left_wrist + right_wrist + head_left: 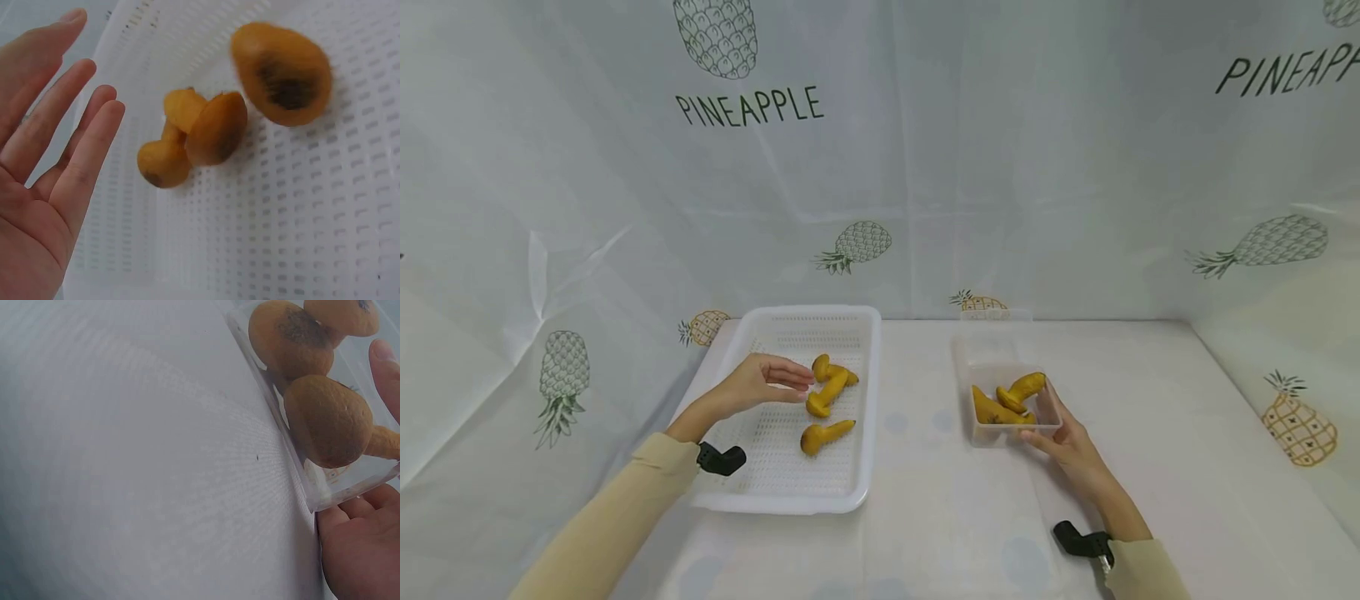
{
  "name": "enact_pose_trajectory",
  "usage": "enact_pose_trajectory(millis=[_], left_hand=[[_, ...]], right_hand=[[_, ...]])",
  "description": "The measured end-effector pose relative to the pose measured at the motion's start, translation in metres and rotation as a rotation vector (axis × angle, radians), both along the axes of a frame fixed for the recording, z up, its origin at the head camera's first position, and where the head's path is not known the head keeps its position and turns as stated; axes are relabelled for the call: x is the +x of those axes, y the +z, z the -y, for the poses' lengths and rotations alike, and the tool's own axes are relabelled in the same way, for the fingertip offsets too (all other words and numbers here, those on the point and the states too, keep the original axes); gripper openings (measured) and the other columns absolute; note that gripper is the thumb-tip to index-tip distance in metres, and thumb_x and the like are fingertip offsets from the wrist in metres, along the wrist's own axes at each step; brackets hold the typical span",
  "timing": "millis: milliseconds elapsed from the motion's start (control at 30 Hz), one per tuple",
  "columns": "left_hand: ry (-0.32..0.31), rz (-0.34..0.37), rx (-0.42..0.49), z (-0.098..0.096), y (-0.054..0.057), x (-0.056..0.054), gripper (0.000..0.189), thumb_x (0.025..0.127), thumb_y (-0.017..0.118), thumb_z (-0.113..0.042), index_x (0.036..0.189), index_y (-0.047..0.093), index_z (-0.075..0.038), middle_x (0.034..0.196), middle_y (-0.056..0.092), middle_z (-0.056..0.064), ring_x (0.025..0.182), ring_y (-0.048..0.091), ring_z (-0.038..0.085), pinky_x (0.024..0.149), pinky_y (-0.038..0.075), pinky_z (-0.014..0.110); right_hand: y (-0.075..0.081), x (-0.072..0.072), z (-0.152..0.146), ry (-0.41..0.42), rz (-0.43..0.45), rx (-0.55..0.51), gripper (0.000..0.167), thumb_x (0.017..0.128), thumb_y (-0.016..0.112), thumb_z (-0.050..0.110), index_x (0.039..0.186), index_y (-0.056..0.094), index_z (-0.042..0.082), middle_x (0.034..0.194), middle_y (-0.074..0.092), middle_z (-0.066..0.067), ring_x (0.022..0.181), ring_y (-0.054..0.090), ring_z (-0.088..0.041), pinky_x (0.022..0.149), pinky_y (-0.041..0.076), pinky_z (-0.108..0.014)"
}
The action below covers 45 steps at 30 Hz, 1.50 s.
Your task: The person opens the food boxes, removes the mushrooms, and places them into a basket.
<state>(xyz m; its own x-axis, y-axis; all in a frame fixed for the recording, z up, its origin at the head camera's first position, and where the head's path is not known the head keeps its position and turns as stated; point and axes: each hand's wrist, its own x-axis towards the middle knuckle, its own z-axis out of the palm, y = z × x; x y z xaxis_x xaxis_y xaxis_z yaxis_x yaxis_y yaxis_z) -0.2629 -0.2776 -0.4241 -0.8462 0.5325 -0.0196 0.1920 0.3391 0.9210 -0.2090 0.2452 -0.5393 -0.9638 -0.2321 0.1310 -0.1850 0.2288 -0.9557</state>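
A white perforated tray [871, 408] lies left of centre with three yellow-orange toy mushrooms in it. Two of them cross each other [830, 382] [195, 134] and the third [824, 435] [282, 72] lies nearer me. My left hand [786, 381] [59, 150] hovers open over the tray, fingers straight, its tips just short of the crossed pair and touching nothing. To the right stands a small clear container [970, 354] [350, 490] holding more mushrooms [1021, 390] [328, 419]. My right hand [1051, 429] [362, 544] grips the container's near right corner, thumb on its side wall and fingers at its near edge.
White cloth printed with pineapples covers the table [1150, 433] and hangs as a backdrop behind and on both sides. Black camera mounts sit on my left wrist [721, 458] and right wrist [1078, 540]. Bare cloth lies between tray and container.
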Motion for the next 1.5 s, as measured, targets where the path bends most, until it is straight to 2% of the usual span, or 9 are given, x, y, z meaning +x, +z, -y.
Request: enact_pose_trajectory(millis=[167,333,400,667,900,1067,1267,1467,1500], left_hand=[[-0.012,-0.007,0.016,-0.020,0.006,-0.005,0.043,0.085,0.079,-0.004,0.124,0.065,0.008,0.124,0.062,0.030,0.111,0.064,0.041,0.090,0.055,0.031],[-0.045,-0.014,0.044,-0.046,0.013,-0.013,0.043,0.085,0.080,-0.005,0.124,0.067,0.004,0.122,0.067,0.021,0.112,0.062,0.045,0.091,0.055,0.034],[-0.065,-0.019,0.051,-0.057,0.016,-0.018,0.042,0.085,0.080,-0.006,0.125,0.067,0.002,0.121,0.069,0.016,0.113,0.063,0.042,0.090,0.056,0.034],[-0.163,-0.055,0.059,-0.103,0.026,-0.033,0.035,0.087,0.079,-0.010,0.121,0.071,-0.003,0.121,0.070,0.008,0.109,0.067,0.026,0.091,0.056,0.038],[-0.239,-0.012,0.111,-0.142,0.032,-0.038,0.036,0.086,0.080,-0.009,0.120,0.071,-0.002,0.121,0.070,0.008,0.115,0.062,0.041,0.092,0.055,0.039],[-0.279,-0.005,0.124,-0.168,0.030,-0.041,0.037,0.085,0.079,-0.003,0.121,0.070,0.000,0.119,0.070,0.011,0.114,0.063,0.038,0.091,0.056,0.038],[-0.354,-0.002,0.118,-0.199,0.024,-0.037,0.039,0.085,0.077,0.003,0.123,0.068,0.003,0.123,0.067,0.016,0.115,0.063,0.033,0.091,0.056,0.038],[-0.410,-0.037,0.104,-0.233,0.022,-0.036,0.042,0.083,0.078,0.005,0.123,0.067,0.003,0.123,0.068,0.014,0.110,0.066,0.017,0.093,0.055,0.036],[-0.417,-0.043,0.097,-0.239,0.022,-0.036,0.043,0.082,0.079,0.005,0.123,0.067,0.003,0.123,0.068,0.013,0.109,0.066,0.014,0.094,0.054,0.036]], right_hand=[[0.000,0.001,0.000,-0.010,0.006,0.008,0.096,0.096,0.068,0.008,0.161,0.002,0.034,0.163,0.001,-0.022,0.147,-0.002,-0.046,0.093,0.033,-0.003],[-0.001,-0.001,0.000,0.010,-0.003,-0.022,0.095,0.096,0.067,0.006,0.161,0.002,0.032,0.165,-0.005,-0.015,0.148,-0.008,-0.040,0.099,0.028,-0.004],[-0.001,-0.002,0.000,0.008,-0.007,-0.021,0.096,0.096,0.068,0.006,0.161,0.003,0.032,0.165,-0.005,-0.013,0.148,-0.008,-0.039,0.100,0.026,-0.004],[-0.003,-0.001,0.000,-0.011,-0.003,0.001,0.096,0.095,0.069,0.008,0.161,0.004,0.033,0.165,-0.001,-0.013,0.149,-0.007,-0.038,0.099,0.022,-0.001],[-0.005,-0.001,-0.001,-0.011,0.004,-0.001,0.096,0.095,0.069,0.010,0.161,0.004,0.034,0.166,-0.001,-0.011,0.149,-0.006,-0.036,0.102,0.019,-0.002],[-0.004,-0.001,-0.002,-0.015,-0.004,-0.011,0.096,0.095,0.069,0.009,0.161,0.004,0.032,0.166,-0.001,-0.010,0.150,-0.007,-0.035,0.108,0.014,-0.007],[-0.004,0.000,-0.002,-0.010,-0.003,-0.021,0.096,0.095,0.069,0.008,0.161,0.004,0.030,0.166,-0.003,-0.011,0.149,-0.008,-0.036,0.105,0.016,-0.005],[-0.004,0.001,-0.001,-0.011,-0.015,-0.033,0.095,0.094,0.070,0.008,0.161,0.006,0.031,0.166,-0.002,-0.009,0.150,-0.008,-0.034,0.105,0.014,-0.003],[-0.003,0.001,-0.002,-0.015,-0.012,-0.028,0.095,0.094,0.070,0.009,0.161,0.006,0.032,0.166,-0.001,-0.009,0.150,-0.007,-0.034,0.111,0.013,-0.009]])
